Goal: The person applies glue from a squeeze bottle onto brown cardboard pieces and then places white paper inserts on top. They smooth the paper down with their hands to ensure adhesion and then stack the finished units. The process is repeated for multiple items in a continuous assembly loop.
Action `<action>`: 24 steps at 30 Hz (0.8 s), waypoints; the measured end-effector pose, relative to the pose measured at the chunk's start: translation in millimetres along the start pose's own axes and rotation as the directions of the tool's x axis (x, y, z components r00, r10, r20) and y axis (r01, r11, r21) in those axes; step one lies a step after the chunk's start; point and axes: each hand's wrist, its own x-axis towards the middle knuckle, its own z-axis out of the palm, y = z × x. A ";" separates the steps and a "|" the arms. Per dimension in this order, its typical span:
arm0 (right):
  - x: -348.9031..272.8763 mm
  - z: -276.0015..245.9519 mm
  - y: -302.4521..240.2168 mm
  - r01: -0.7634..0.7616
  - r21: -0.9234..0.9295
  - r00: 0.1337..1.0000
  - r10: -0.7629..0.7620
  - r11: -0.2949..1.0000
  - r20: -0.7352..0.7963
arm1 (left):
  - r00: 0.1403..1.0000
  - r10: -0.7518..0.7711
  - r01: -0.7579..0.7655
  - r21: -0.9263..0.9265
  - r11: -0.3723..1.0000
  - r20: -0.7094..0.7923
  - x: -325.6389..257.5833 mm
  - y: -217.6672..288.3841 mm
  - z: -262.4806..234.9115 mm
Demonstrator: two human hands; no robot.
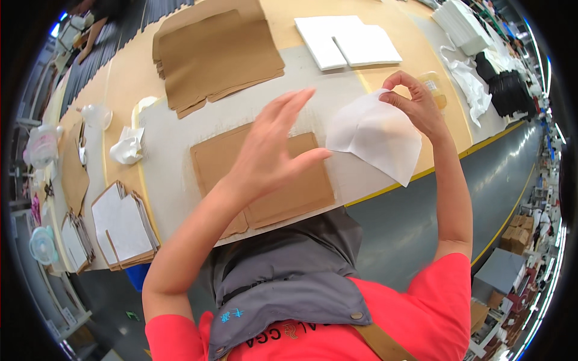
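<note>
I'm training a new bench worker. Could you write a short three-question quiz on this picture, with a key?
1. Which hand pinches the thin, translucent white sheet?

2. True or false: the left hand is open and holds nothing.

3. In the picture, where does the flat, white, slotted piece lie relative to the stack of flat brown sheets?
A) to its left
B) to its right
C) on top of it

Key:
1. The right hand
2. True
3. B
</note>
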 end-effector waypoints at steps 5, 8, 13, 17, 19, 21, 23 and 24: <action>-18.1 -5.7 -29.6 0.092 0.001 0.996 -0.092 0.996 -0.015 | 0.977 -0.013 0.077 -0.294 0.953 0.214 48.4 -23.0 70.7; -37.3 -11.6 -26.5 0.218 -0.051 0.975 -0.220 0.975 -0.039 | 0.964 0.020 0.136 -0.554 0.822 0.267 54.4 -5.3 98.9; -88.7 -21.1 7.2 0.207 0.157 0.936 -0.149 0.966 -0.319 | 0.960 0.024 0.167 -0.643 0.747 0.278 43.1 35.4 91.6; -113.9 -6.7 22.5 0.164 0.394 0.898 0.028 0.904 -0.439 | 0.921 -0.050 0.341 -0.740 0.580 0.386 42.7 52.9 46.4; -126.2 1.0 20.3 0.152 0.464 0.892 0.082 0.873 -0.445 | 0.883 -0.058 0.435 -0.764 0.476 0.466 46.0 62.7 17.0; -127.0 18.2 19.2 0.079 0.592 0.906 0.190 0.802 -0.379 | 0.874 -0.090 0.463 -0.762 0.452 0.477 40.6 77.7 -17.6; -108.3 50.3 -9.9 0.107 0.669 0.955 0.110 0.736 -0.274 | 0.887 -0.122 0.452 -0.784 0.425 0.445 28.5 87.0 -48.6; -110.4 60.0 -10.5 0.039 0.743 0.971 0.150 0.668 -0.185 | 0.890 -0.111 0.447 -0.800 0.400 0.441 22.8 86.7 -58.3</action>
